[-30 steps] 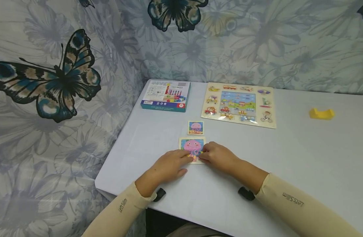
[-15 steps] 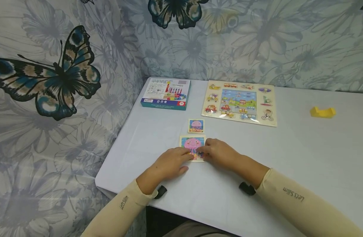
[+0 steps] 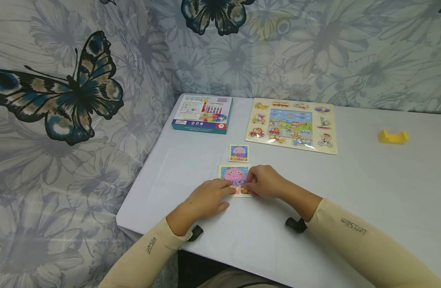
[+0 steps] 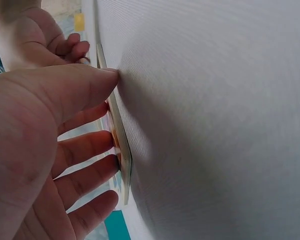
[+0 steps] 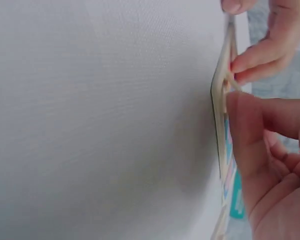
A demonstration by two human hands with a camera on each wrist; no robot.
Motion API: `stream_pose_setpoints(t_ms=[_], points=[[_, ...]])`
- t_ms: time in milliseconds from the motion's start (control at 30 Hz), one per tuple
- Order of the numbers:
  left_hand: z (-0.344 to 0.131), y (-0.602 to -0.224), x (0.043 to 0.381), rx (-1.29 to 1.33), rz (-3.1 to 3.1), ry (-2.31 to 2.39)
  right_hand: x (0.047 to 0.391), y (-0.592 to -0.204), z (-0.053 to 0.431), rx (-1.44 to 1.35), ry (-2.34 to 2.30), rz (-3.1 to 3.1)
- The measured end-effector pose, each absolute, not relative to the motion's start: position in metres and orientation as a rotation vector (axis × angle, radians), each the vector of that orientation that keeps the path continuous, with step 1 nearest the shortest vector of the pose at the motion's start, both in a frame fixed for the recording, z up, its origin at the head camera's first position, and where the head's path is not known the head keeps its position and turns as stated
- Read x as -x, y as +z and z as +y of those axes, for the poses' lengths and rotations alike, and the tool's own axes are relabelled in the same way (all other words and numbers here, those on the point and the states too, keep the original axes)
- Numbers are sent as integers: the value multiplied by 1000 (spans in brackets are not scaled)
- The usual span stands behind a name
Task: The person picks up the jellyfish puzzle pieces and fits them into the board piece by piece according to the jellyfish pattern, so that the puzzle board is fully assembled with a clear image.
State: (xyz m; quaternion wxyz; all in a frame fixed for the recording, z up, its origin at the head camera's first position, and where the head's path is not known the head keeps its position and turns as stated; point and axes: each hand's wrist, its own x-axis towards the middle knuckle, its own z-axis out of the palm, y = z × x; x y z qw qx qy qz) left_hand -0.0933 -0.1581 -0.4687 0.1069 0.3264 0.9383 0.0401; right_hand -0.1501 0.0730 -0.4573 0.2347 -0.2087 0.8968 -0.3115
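A square jellyfish puzzle [image 3: 235, 171] in a pale wooden frame lies flat on the white table. My left hand [image 3: 206, 200] reaches over its lower left, with extended fingertips resting on the picture and the thumb on the tabletop. At the lower right side, my right hand [image 3: 267, 182] pinches a small puzzle piece [image 5: 233, 81] between thumb and index finger. The piece is tilted, one edge up from the frame, and its picture side is mostly hidden by the fingers. A smaller matching jellyfish square [image 3: 239, 153] lies just beyond the puzzle.
Farther back stand a flat teal-edged box [image 3: 202, 114] on the left and a large vehicle puzzle board [image 3: 291, 125] in the middle. A yellow curved block [image 3: 393, 137] sits at the right. Patterned fabric [image 3: 314, 52] hangs behind the table [image 3: 368, 192].
The right hand first moves inward over the lower part of the puzzle, then draws back to its right edge with thumb and index finger together. The left hand stays in place.
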Motion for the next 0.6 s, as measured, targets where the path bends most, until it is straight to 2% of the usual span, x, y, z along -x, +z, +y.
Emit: stream_pose_setpoints(t_ms=[400, 600], points=[[-153, -471, 91, -1059, 2772, 25, 156, -455, 57, 527, -592, 2518], [-151, -469, 89, -1015, 2777, 6, 165, -457, 58, 502, -512, 2577]])
